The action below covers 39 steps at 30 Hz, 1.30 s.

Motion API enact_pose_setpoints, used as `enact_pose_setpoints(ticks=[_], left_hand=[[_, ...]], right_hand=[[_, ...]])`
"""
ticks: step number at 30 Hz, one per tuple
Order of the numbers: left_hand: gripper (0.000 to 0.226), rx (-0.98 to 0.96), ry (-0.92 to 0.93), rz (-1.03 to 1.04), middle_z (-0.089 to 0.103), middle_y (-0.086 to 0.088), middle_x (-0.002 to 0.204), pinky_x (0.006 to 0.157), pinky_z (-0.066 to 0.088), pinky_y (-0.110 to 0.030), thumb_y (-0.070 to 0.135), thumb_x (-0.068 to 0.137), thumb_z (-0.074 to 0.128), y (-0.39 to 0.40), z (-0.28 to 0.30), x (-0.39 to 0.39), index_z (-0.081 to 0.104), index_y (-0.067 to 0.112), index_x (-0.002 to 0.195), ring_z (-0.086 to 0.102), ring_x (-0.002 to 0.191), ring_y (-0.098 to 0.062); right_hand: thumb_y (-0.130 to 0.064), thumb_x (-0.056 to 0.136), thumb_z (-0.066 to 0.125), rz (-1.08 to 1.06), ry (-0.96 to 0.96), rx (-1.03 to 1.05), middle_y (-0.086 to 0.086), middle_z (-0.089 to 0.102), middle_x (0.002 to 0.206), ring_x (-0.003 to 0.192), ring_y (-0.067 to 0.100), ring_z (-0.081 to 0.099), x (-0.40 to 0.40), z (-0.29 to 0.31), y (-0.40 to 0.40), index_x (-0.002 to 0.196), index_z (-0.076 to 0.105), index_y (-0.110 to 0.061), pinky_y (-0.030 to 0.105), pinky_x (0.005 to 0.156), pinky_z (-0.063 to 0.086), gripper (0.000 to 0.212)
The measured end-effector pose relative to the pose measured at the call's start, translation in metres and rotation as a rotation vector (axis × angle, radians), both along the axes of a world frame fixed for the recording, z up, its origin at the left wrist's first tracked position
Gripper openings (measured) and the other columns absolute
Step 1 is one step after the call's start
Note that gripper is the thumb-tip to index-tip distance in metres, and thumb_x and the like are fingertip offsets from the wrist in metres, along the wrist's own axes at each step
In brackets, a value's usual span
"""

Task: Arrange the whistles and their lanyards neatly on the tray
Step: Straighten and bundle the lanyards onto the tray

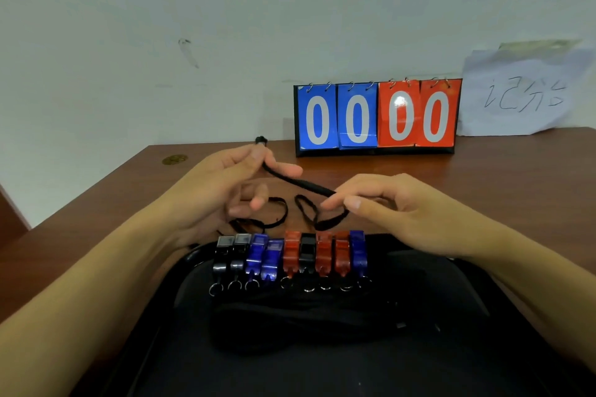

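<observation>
Several whistles (pixel 292 256), black, blue and red, stand in a neat row along the far edge of a black tray (pixel 483 316), their key rings toward me. A bundle of black lanyards (pixel 306 319) lies on the tray just below the row. Above the table, my left hand (pixel 222 190) pinches one end of a folded black lanyard (pixel 300 182) near its clip. My right hand (pixel 387 206) pinches the other end of the same lanyard. Loose black lanyards (pixel 277 213) lie on the table beyond the tray.
A blue and red flip scoreboard (pixel 375 118) showing zeros stands at the back of the brown wooden table (pixel 483 177). A sheet of paper with handwriting (pixel 522 93) leans on the wall at the right. The table's left edge runs diagonally.
</observation>
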<state>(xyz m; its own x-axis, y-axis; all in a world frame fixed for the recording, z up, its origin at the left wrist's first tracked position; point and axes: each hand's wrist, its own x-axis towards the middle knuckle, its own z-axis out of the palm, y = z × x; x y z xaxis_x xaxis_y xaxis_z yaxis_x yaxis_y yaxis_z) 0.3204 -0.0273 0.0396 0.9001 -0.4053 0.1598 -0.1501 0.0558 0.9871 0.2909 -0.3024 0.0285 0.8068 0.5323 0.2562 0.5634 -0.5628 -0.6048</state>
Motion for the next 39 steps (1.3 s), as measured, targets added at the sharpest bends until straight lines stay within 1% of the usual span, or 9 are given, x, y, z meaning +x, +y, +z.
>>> enact_pose_setpoints(ticks=[3,8,18,21,24,28,33,37,39], left_hand=[[0.030,0.005,0.021,-0.007,0.059,-0.003,0.072,0.040,0.023,-0.019,0.027,0.107,0.041,0.017,-0.007,0.014,0.058,0.014,0.085,0.032,0.039,-0.006],[0.032,0.365,-0.137,0.161,0.035,0.010,0.061,0.046,0.021,-0.021,0.035,0.109,0.042,0.033,-0.019,0.030,0.058,0.015,0.090,0.021,0.051,-0.009],[0.030,0.930,-0.482,0.373,0.059,-0.003,0.065,0.065,0.046,-0.037,0.037,0.108,0.044,0.057,-0.031,0.040,0.069,0.031,0.094,0.055,0.055,-0.008],[0.027,0.952,-0.467,0.409,0.078,-0.003,0.097,0.092,0.053,-0.044,0.040,0.107,0.046,0.057,-0.032,0.041,0.071,0.036,0.096,0.072,0.096,-0.021],[0.025,0.889,-0.491,0.388,0.076,0.012,0.112,0.097,0.050,-0.036,0.039,0.106,0.048,0.045,-0.024,0.029,0.073,0.038,0.102,0.068,0.111,-0.011],[0.028,0.769,-0.544,0.265,0.078,0.016,0.109,0.098,0.052,-0.033,0.052,0.099,0.050,0.024,-0.005,0.005,0.075,0.045,0.107,0.071,0.105,-0.013],[0.024,0.645,-0.622,0.108,0.077,0.015,0.091,0.070,0.050,-0.007,0.038,0.098,0.056,0.001,0.008,-0.022,0.077,0.040,0.109,0.067,0.078,0.002],[0.025,0.689,-0.653,-0.017,0.077,0.001,0.094,0.069,0.054,-0.038,0.043,0.099,0.055,-0.005,0.006,-0.028,0.076,0.043,0.113,0.070,0.080,-0.020],[0.024,0.697,-0.670,-0.068,0.077,0.008,0.093,0.067,0.054,-0.031,0.041,0.099,0.057,-0.008,0.003,-0.030,0.076,0.041,0.114,0.071,0.083,-0.017]], right_hand=[[-0.027,0.100,0.056,-0.085,-0.069,0.067,-0.031,0.068,0.111,0.112,-0.013,0.059,0.004,0.002,-0.006,0.116,0.069,-0.039,0.004,0.090,0.045,0.024],[-0.021,0.100,0.058,-0.180,-0.047,0.276,-0.019,0.073,0.100,0.100,0.000,0.068,0.012,-0.005,-0.015,0.108,0.072,-0.037,0.020,0.088,0.057,0.023],[-0.023,0.101,0.059,-0.375,-0.081,0.441,-0.005,0.078,0.086,0.080,0.007,0.072,0.026,-0.019,-0.038,0.107,0.074,-0.020,0.019,0.072,0.058,0.016],[-0.031,0.098,0.063,-0.493,-0.130,0.359,-0.011,0.078,0.079,0.071,0.006,0.072,0.027,-0.021,-0.038,0.098,0.071,-0.020,0.016,0.063,0.055,0.014],[-0.032,0.094,0.068,-0.506,-0.143,0.316,-0.009,0.077,0.077,0.071,0.005,0.073,0.023,-0.018,-0.034,0.095,0.071,-0.021,0.020,0.065,0.060,0.011],[-0.027,0.092,0.070,-0.400,-0.121,0.290,-0.008,0.077,0.081,0.076,0.005,0.074,0.008,-0.008,-0.021,0.095,0.071,-0.024,0.018,0.069,0.060,0.004],[-0.028,0.090,0.069,-0.267,-0.132,0.216,-0.010,0.076,0.082,0.074,0.006,0.073,-0.009,0.002,-0.005,0.092,0.069,-0.024,0.022,0.070,0.061,0.005],[-0.025,0.090,0.068,-0.151,-0.056,0.287,0.000,0.077,0.084,0.077,0.010,0.075,-0.018,0.007,0.001,0.115,0.066,-0.021,0.023,0.073,0.061,0.025],[-0.027,0.089,0.068,-0.093,0.039,0.311,0.002,0.078,0.085,0.079,0.014,0.077,-0.021,0.010,0.002,0.133,0.057,-0.026,0.026,0.076,0.062,0.046]])
